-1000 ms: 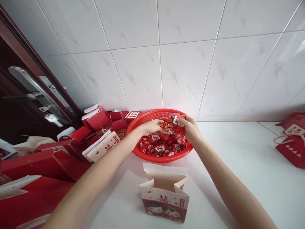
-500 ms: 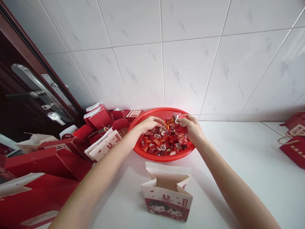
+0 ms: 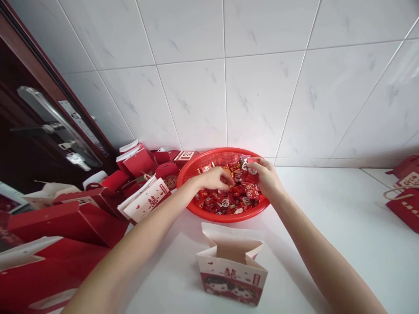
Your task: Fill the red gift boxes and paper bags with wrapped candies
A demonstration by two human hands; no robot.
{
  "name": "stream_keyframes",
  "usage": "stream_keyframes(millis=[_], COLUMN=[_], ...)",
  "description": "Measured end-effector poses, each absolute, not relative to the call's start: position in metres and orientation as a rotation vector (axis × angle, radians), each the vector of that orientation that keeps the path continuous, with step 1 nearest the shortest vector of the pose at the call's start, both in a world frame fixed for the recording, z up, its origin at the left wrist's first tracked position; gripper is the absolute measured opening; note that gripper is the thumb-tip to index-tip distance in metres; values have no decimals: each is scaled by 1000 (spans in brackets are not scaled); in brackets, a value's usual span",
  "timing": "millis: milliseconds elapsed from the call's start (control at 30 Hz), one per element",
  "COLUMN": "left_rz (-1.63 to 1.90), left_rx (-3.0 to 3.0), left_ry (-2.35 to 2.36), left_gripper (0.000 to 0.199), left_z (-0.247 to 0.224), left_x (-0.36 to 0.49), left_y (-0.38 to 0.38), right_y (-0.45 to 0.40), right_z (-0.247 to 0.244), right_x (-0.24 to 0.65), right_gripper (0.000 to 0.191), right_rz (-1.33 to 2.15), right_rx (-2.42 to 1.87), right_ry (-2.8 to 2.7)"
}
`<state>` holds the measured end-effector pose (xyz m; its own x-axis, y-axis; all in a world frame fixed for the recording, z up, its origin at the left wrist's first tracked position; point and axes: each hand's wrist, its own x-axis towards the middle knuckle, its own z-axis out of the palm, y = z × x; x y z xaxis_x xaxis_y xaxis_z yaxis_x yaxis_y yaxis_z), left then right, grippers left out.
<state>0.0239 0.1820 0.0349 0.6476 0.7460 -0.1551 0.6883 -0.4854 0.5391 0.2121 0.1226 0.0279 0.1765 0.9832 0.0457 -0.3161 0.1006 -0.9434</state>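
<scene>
A red plastic basket (image 3: 225, 218) full of candies in red wrappers (image 3: 223, 203) stands against the wall. My left hand (image 3: 216, 178) is down among the candies with its fingers curled inward. Its fingertips are partly hidden, so what they grip does not show. At the right rim, my right hand (image 3: 266, 174) pinches red wrapped candies (image 3: 251, 165) between thumb and fingers. In front of the basket an open paper gift bag (image 3: 231, 279), white and red with a printed pair of cartoon figures, stands upright on the white table. Neither hand touches it.
Red and white gift boxes and bags (image 3: 88, 222) crowd the left side, beside a dark door with a metal handle (image 3: 49, 109). A red bag (image 3: 406, 207) with a rope handle lies at the right edge. White wall tiles (image 3: 255, 96) rise behind.
My left hand has moved right and slightly down across the candies, and its fingers have curled in. My right hand stays nearly still, still holding its candies.
</scene>
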Motion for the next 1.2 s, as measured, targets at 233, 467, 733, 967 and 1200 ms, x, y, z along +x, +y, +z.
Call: stream_keyframes(millis=[233,467,733,967,1200], left_rz=[-403,-452,-428,-258,-207], left_rx=[2512,2411,2317,2407,2485], left_ry=[1007,895,908,1174,1232], left_gripper=[39,15,6,33,39], left_z=[36,36,28,34,31], left_x=[43,45,46,30,29], left_y=[159,158,160,176,177], right_y=[123,123,123,122,122], right_z=[27,26,27,27,27], right_x=[213,213,212,212,212], right_gripper=[21,22,22,21,23], right_rz=[1155,1162,1169,1173,1164], right_rx=[-995,-987,-984,-982,-976], right_ry=[-912,-934,-914,-920,-925])
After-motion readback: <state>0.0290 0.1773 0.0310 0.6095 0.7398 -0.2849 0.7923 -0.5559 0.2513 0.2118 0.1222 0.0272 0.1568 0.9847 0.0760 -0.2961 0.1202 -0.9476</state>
